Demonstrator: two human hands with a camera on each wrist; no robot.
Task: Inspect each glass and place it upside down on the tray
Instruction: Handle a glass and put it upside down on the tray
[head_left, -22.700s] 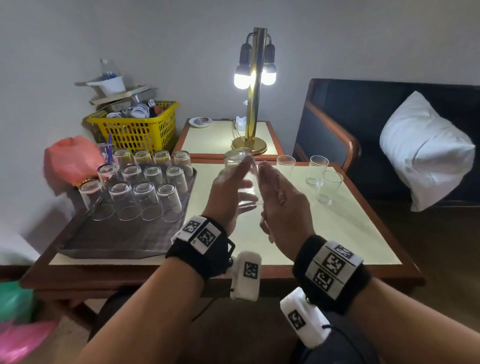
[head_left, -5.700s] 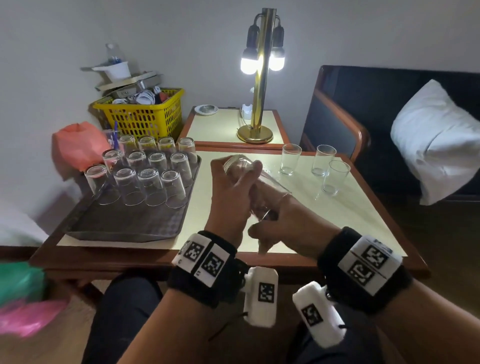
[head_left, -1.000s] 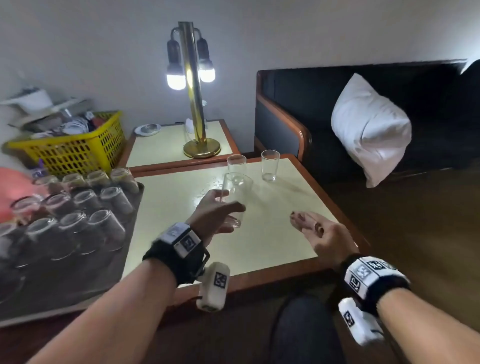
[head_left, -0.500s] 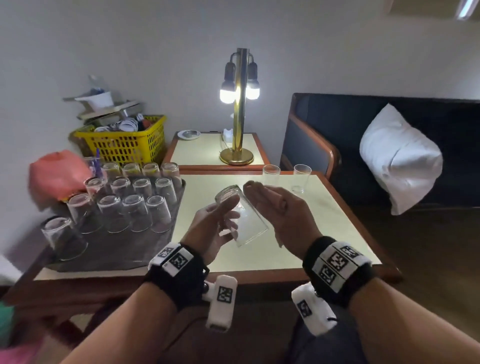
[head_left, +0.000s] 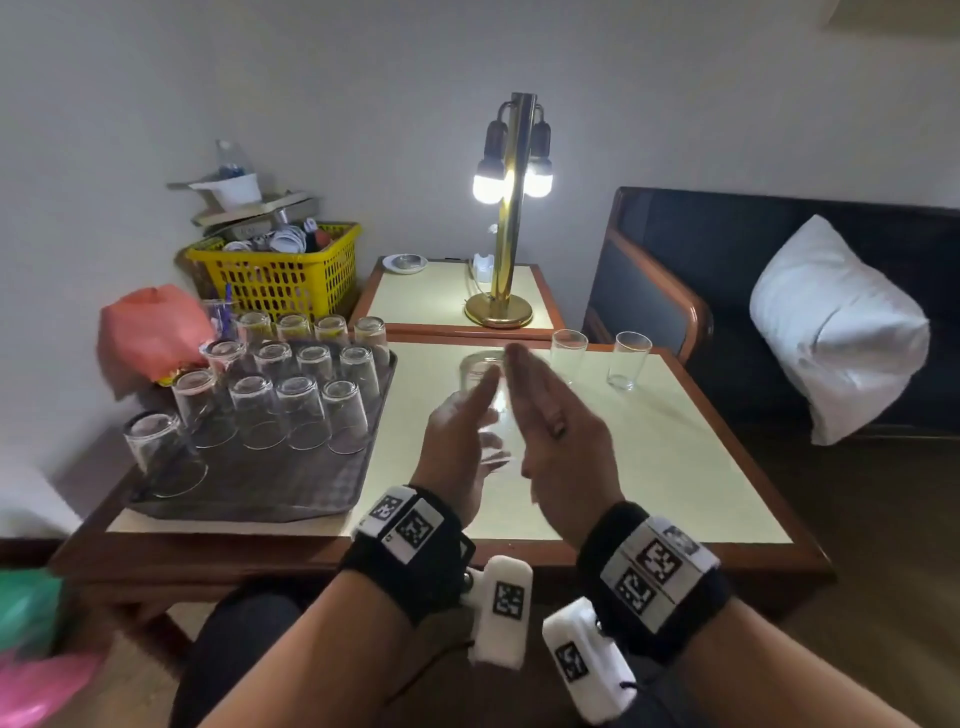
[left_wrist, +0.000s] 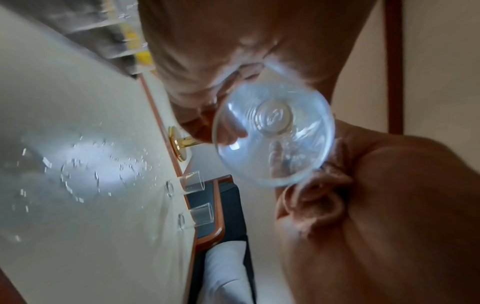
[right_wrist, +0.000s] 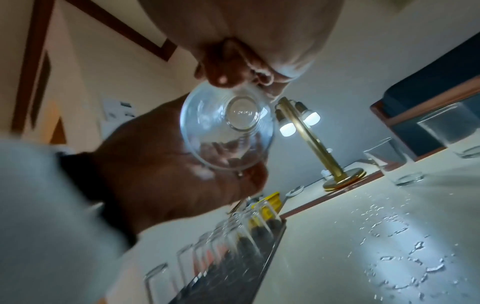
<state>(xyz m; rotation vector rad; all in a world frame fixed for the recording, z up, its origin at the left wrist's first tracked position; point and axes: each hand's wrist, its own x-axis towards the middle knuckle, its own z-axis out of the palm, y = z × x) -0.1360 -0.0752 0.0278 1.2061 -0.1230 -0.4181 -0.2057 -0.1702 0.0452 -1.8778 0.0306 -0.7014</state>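
Note:
A clear glass (head_left: 480, 366) is held above the cream table (head_left: 649, 467), pressed between my two flat palms. My left hand (head_left: 457, 431) is on its left side and my right hand (head_left: 550, 431) on its right, fingers straight and pointing away. In both wrist views the glass (left_wrist: 272, 133) (right_wrist: 228, 129) shows its mouth to the camera, base pointing away. Several glasses (head_left: 301, 410) stand upside down on the dark tray (head_left: 260, 493) at the left. Two upright glasses (head_left: 569, 353) (head_left: 628, 358) stand at the table's far right.
A lit brass lamp (head_left: 506, 208) stands on the side table behind. A yellow basket (head_left: 280, 275) and a red bag (head_left: 150, 327) sit behind the tray. A dark sofa with a white pillow (head_left: 836, 322) is on the right. Water drops (right_wrist: 389, 257) lie on the tabletop.
One second ago my left hand alone held the glass near the table. My right hand has since come against it, and the glass has turned from slanted to more upright between both palms.

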